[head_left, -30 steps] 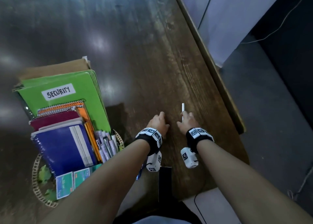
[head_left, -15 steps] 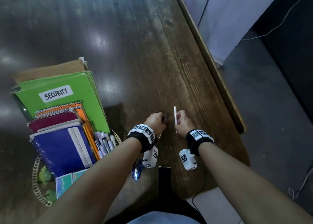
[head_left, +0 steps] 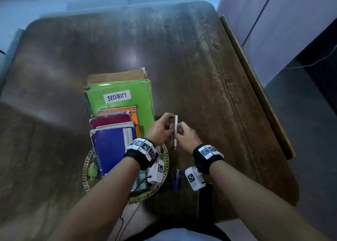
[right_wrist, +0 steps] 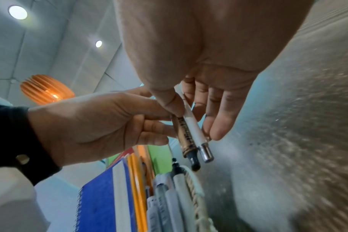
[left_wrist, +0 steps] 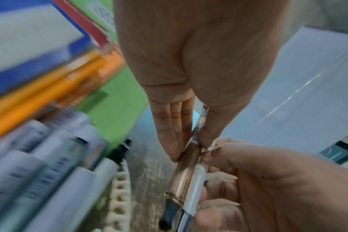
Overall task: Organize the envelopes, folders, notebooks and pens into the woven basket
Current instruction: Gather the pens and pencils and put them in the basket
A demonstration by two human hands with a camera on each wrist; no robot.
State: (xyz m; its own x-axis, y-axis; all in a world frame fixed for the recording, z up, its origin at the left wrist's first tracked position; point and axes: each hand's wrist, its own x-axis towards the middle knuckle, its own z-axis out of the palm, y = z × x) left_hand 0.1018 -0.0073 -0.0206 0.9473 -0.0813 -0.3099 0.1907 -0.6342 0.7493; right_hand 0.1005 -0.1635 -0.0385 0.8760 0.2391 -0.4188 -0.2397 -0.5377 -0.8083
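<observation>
The woven basket (head_left: 85, 169) stands near the table's front and holds a brown envelope (head_left: 116, 76), a green "SECURITY" folder (head_left: 145, 102), spiral notebooks including a blue one (head_left: 111, 149), and several grey pens (left_wrist: 50, 157). Just right of the folder, above the basket's right rim (right_wrist: 195, 188), my two hands meet. My left hand (head_left: 160, 131) pinches a brown see-through pen (right_wrist: 186, 138). My right hand (head_left: 184, 136) pinches a white pen (head_left: 176, 131) with a silver end. The two pens lie side by side, touching, and point down.
The dark wooden table (head_left: 200, 67) stretches far and right of the basket. Blue pens (head_left: 176, 177) lie on it near the front edge, beside a black object (head_left: 205, 200). A wooden strip (head_left: 255, 87) borders the right edge, with floor beyond.
Both hands rose off the table and moved left to the basket. My left hand took up the brown pen, and the white pen came alongside it.
</observation>
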